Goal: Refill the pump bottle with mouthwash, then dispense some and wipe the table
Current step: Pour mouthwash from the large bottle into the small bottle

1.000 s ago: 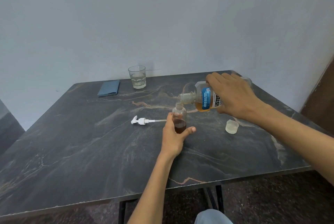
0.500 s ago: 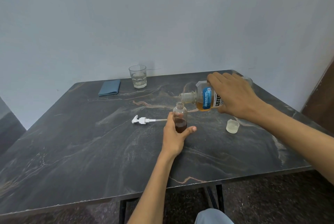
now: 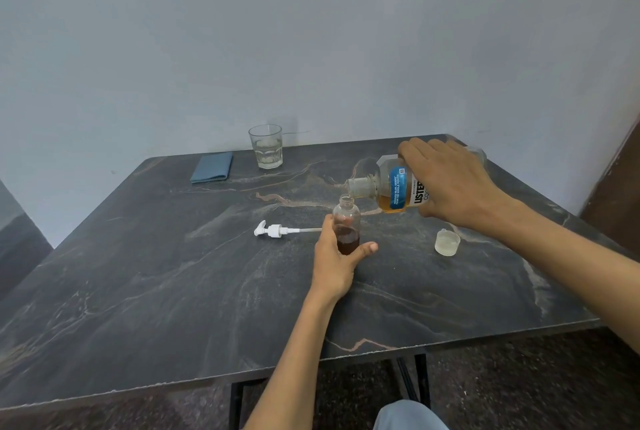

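A small clear pump bottle (image 3: pixel 346 218) stands upright mid-table, its lower third dark with amber liquid, its neck uncapped. My left hand (image 3: pixel 334 261) wraps its base. My right hand (image 3: pixel 446 183) grips a mouthwash bottle (image 3: pixel 391 188) with a blue label, tipped on its side, mouth just above the small bottle's neck. The white pump head (image 3: pixel 273 230) with its dip tube lies flat to the left. A folded blue cloth (image 3: pixel 212 167) rests at the back left.
A glass (image 3: pixel 266 147) with some clear liquid stands at the back by the wall. The mouthwash cap (image 3: pixel 447 241) sits open side up at the right. The dark marble table (image 3: pixel 138 308) ends near my knee; a wall bounds the back.
The mouthwash bottle has tilted slightly more toward the small bottle's neck. Both hands stay almost where they were.
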The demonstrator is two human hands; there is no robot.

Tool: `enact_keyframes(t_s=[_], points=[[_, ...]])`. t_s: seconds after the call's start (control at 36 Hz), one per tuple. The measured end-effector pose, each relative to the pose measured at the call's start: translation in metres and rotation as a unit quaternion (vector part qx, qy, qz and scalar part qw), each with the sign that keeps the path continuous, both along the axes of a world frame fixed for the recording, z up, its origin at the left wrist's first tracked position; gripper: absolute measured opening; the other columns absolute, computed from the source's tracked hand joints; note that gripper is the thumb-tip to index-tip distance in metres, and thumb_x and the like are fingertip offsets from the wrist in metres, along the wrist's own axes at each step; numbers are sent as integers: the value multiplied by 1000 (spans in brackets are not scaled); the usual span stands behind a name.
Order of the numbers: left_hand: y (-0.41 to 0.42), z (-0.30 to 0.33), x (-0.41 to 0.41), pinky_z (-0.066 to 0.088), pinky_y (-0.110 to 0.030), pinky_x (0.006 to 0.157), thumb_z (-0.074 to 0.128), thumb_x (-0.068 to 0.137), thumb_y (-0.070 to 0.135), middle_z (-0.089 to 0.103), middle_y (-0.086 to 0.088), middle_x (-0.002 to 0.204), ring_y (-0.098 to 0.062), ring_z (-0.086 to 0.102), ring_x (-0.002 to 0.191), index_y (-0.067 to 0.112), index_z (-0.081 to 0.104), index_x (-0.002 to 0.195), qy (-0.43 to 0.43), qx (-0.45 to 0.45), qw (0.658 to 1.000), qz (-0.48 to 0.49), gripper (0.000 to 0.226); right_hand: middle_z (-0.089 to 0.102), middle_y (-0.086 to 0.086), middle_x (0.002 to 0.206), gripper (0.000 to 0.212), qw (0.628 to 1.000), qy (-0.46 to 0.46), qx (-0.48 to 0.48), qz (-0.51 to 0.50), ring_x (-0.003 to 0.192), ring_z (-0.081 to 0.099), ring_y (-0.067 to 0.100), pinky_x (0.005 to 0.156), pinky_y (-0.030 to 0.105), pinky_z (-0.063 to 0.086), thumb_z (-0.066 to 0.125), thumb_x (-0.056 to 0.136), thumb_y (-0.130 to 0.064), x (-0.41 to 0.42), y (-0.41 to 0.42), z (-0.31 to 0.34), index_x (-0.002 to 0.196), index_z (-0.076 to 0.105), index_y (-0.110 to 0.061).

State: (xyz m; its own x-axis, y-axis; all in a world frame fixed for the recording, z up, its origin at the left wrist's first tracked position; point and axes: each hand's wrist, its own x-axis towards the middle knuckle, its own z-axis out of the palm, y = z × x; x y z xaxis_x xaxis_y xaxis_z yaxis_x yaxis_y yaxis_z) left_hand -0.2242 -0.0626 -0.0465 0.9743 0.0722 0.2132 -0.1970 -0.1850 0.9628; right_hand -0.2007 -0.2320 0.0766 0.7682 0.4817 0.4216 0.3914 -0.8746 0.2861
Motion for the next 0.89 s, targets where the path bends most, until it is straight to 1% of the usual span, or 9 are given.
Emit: enact_keyframes(t_s=[0.14,0.31,0.42,0.64,0.89], points=[[0,0,1,42,-40,105,78,75,21,55,-1,126,-19,52,119,23,42,122,3,0,1000,4,60,53,3,103,72,1000,5,-5,2,79,34,13,70,27,27,86,56,-26,0,0,1,113,42,-16],[0,-1,2,43,-42,105,78,75,21,55,-1,125,-19,53,118,23,43,122,4,0,1000,8,59,54,3,104,74,1000,5,-4,5,79,35,13,71,27,29,87,55,-27,1,0,0,114,42,-16],[0,-2,2,42,-43,105,78,75,21,54,-2,126,-20,52,119,18,42,127,8,-3,1000,10,63,54,3,105,74,1000,5,-4,3,80,34,12,71,26,28,86,56,-27,1,0,1,114,42,-16],[0,-1,2,42,-42,105,78,75,22,54,0,126,-18,52,119,23,42,124,4,0,1000,7,61,54,2,109,73,1000,9,-10,0,83,35,11,73,25,30,85,60,-30,0,0,2,117,40,-18],[0,-2,3,42,-42,106,78,75,22,53,0,128,-19,52,120,24,41,125,3,0,1000,4,62,52,1,109,71,1000,16,-11,-1,83,35,12,73,25,30,84,61,-30,-1,1,3,116,39,-18]])
